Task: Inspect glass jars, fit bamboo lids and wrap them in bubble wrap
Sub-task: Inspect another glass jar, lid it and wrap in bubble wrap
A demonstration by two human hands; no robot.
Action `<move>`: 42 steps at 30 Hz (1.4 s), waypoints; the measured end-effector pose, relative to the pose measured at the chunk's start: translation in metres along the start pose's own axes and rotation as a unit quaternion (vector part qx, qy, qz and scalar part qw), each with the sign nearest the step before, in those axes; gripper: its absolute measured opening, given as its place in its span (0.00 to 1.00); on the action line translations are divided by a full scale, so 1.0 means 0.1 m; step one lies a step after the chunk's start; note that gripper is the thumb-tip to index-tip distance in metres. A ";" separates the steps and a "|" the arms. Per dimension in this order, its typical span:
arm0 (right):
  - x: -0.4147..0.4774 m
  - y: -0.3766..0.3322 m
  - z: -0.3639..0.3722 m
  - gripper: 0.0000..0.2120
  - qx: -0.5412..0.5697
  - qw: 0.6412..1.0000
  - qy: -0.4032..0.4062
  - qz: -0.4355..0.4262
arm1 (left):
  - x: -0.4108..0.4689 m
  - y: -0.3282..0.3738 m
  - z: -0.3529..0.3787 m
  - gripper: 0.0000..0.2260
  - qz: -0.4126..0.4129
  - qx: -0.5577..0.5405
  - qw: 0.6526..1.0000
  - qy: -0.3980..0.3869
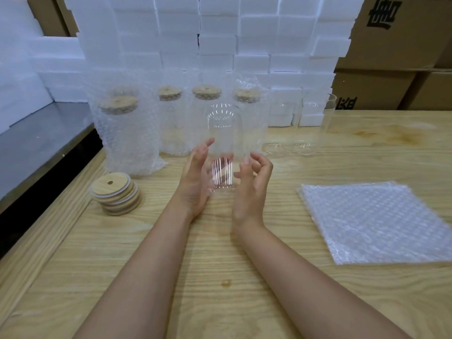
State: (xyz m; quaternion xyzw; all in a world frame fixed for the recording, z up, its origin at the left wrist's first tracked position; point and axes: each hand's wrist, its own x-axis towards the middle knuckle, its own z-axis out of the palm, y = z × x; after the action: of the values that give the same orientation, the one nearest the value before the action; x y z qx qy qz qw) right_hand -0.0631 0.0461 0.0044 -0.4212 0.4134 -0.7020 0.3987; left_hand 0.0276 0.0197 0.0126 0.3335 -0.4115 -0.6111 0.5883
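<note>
The jar [223, 143] was up off the counter [220, 289], upright between both hands, in front of the row of wrapped jars [127, 133]. The left hand [195, 177] lay flat against its left side, fingers straight. The right hand [254, 184] had its fingers curled, with the thumb and fingertips against the right side; how firmly it gripped I could not tell, as the glass was blurred.

This looked like the inspection step. To do it well, the jar should probably be turned slowly against the light, and the rim, base and wall checked for chips or cracks. Clear glass is slick, so support from both sides seemed wise. It should be kept low over the counter — a drop from there does less harm.

The stack of lids [115, 192] sat near on the left and the bubble wrap sheets [374, 223] on the right, both within reach. More bare jars [315, 123] stood at the back right.

The only writing was large black characters on the cardboard boxes [391, 33] — cut off and not readable. The jar and lids showed no label.
</note>
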 end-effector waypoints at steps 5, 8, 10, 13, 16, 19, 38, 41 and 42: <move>-0.01 -0.01 0.00 0.32 -0.096 0.992 -0.043 -0.063 | -0.03 -0.01 0.02 0.45 0.036 0.015 0.999 0.012; 0.00 0.02 0.01 0.33 -0.114 0.991 -0.043 -0.054 | -0.03 -0.02 0.03 0.47 0.039 -0.004 0.999 0.017; 0.02 0.02 0.00 0.32 -0.098 0.993 -0.037 -0.054 | -0.02 -0.02 0.03 0.48 0.041 -0.009 0.999 0.017; 0.04 0.03 -0.01 0.27 -0.063 0.996 -0.033 -0.051 | 0.00 -0.01 0.01 0.47 0.037 -0.010 0.999 0.005; 0.06 0.05 -0.01 0.20 0.000 0.999 -0.044 -0.029 | 0.00 0.01 0.00 0.52 0.009 -0.007 1.000 -0.010; 0.07 0.07 -0.02 0.15 0.037 0.998 -0.039 -0.024 | -0.01 0.00 0.00 0.54 -0.023 -0.027 0.999 -0.030; 0.26 0.03 -0.17 0.38 -0.114 0.984 -0.121 -0.068 | -0.01 -0.04 0.02 0.44 0.102 0.142 0.984 0.030; 0.25 0.02 -0.17 0.42 -0.120 0.983 -0.126 -0.057 | -0.02 -0.04 0.01 0.38 0.142 0.196 0.970 0.030; 0.25 0.02 -0.17 0.41 -0.119 0.983 -0.126 -0.054 | -0.03 -0.05 0.02 0.37 0.154 0.217 0.964 0.028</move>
State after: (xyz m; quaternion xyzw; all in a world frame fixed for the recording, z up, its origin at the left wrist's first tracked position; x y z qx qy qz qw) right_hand -0.0865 0.0273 0.0041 -0.5724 0.4172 -0.6097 0.3558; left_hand 0.0243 0.0225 0.0090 0.4034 -0.5637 -0.3995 0.5999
